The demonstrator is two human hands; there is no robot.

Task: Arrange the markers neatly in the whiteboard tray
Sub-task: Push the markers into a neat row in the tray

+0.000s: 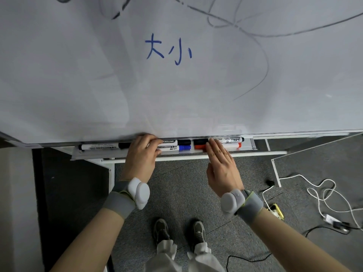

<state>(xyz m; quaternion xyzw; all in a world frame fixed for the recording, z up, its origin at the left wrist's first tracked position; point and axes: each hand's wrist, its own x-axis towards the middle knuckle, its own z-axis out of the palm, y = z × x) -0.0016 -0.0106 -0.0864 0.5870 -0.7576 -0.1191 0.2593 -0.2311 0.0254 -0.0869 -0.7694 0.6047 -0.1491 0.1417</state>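
A long grey tray [94, 155] runs under the whiteboard [176, 85]. In it lie several markers end to end. One black-capped marker [102, 147] lies at the left. A second black-capped marker [172, 141] and a blue-capped marker [176, 147] lie side by side in the middle. To the right lie a third black-capped marker [225, 139] and a red-capped marker [231, 145]. My left hand [141, 154] rests over the tray, fingers curled on the two middle markers' left ends. My right hand [220, 160] is flat, fingers straight, touching the right pair.
The whiteboard carries blue characters and grey scribbles. Below the tray is the white stand frame [196, 157]. Grey carpet lies underfoot, with my shoes [178, 230]. White and black cables [324, 195] and a power strip [277, 211] lie on the floor at right.
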